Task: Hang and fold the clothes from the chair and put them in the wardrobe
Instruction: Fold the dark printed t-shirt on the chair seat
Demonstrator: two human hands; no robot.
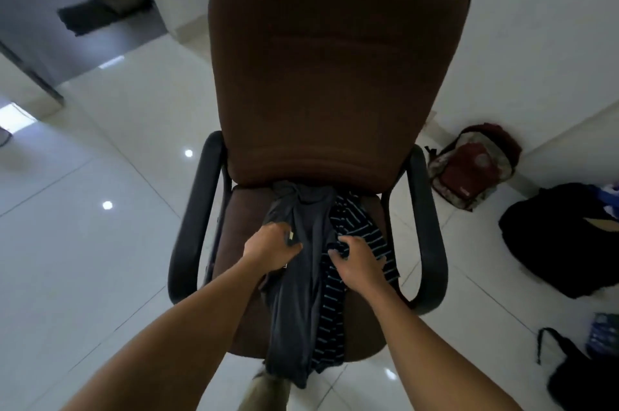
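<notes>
Brown chair (338, 75) seat: grey garment (301, 276), striped garment (335, 320).

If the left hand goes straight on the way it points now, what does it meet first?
The left hand grips the grey garment; straight on lies its bunched top, then probably the chair backrest.

Our left hand (271, 248) grips the grey garment (301, 293) on the seat of the brown chair (335, 75), fingers curled into the cloth. Just beside it, our right hand (360, 261) bunches the striped garment (361, 229), which touches the grey one. Both pieces hang off the seat edge below our wrists. Well to the right of our right hand, a red backpack (472, 166) and a black bag (562, 236) sit on the floor.
</notes>
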